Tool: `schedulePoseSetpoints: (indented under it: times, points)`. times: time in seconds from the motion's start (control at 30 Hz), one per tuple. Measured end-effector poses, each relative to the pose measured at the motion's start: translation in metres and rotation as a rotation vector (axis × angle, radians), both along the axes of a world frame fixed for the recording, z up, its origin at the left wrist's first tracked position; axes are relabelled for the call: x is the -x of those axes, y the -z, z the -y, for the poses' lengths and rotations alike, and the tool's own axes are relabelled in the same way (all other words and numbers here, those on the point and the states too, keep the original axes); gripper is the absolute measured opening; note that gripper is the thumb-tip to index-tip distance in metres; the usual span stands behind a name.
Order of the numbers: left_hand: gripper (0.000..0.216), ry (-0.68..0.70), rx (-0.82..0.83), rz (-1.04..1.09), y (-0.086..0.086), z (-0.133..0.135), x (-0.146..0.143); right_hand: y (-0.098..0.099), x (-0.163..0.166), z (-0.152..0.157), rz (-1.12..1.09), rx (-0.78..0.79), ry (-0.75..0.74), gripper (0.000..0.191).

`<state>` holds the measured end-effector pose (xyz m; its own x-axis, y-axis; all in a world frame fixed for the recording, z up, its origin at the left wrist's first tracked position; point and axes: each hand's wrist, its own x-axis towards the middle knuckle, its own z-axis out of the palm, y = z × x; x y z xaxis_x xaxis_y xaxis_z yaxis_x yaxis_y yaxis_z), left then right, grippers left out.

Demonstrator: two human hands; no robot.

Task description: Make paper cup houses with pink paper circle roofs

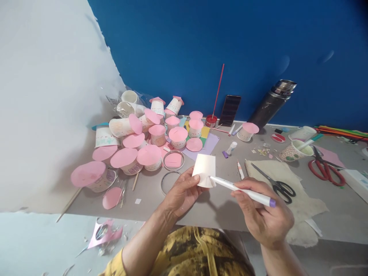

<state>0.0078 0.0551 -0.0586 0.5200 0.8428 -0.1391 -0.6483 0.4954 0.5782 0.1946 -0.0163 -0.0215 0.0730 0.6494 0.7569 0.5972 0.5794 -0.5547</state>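
Note:
My left hand is closed around a plain white paper cup, thumb on its near side. My right hand grips a white marker pen with a purple end. The pen's tip touches or almost touches the lower part of the cup; I cannot tell which. Left of the cup stand many decorated paper cups topped with pink paper discs, among them one cup close to my left hand. Two metal rings lie by that hand, the nearer ring partly hidden behind it.
Black-handled scissors rest on a pale cloth to the right, with red-handled scissors beyond. A dark flask and a phone lean against the blue wall. Pink paper scraps lie on the floor.

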Motion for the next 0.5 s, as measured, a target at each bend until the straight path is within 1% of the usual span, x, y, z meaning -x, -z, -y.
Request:
schedulePoseSetpoints:
  times: [0.13, 0.3, 0.5]
  points:
    - [0.039, -0.007, 0.013, -0.007, -0.0013, 0.0001, -0.0005, 0.0017, 0.0008, 0.0029, -0.048, -0.027, 0.002, 0.022]
    - [0.041, 0.002, 0.008, -0.002, -0.0034, 0.0001, -0.0012, 0.0003, 0.0035, 0.0017, 0.01, 0.002, -0.002, 0.016]
    - [0.048, 0.0, 0.014, 0.032, -0.0041, 0.0005, -0.0009, 0.0019, 0.0025, 0.0003, 0.016, -0.007, 0.032, 0.015]
